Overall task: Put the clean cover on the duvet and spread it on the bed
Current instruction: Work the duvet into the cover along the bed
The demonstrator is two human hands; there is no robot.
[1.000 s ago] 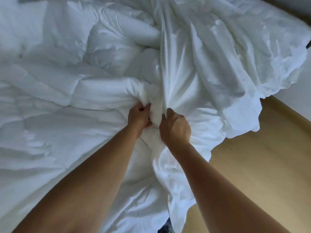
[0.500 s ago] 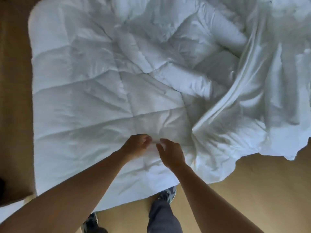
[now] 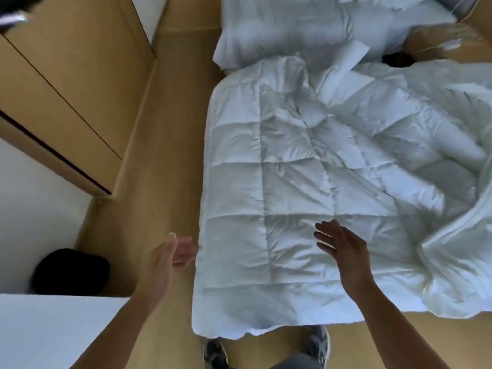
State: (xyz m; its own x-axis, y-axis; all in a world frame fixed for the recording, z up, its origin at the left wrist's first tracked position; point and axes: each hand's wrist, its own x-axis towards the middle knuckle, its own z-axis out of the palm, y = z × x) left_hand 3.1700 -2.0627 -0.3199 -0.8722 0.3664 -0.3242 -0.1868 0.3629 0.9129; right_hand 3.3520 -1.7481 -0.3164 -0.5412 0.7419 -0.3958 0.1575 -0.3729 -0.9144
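The quilted white duvet (image 3: 292,169) lies flat across the bed, its near edge hanging toward the person's shoes (image 3: 318,342). The cover (image 3: 458,275) is bunched up at the duvet's right side. The left hand (image 3: 170,254) is beside the duvet's left edge, fingers straight, holding nothing (whether it touches is unclear). The right hand (image 3: 343,246) is over the duvet, fingers spread and empty. A pillow (image 3: 279,27) lies at the far end.

White duvet (image 3: 292,182) with quilted squares, white cover (image 3: 458,262), tan floor (image 3: 159,155), black round object (image 3: 70,270), grey patterned shoes (image 3: 318,344).
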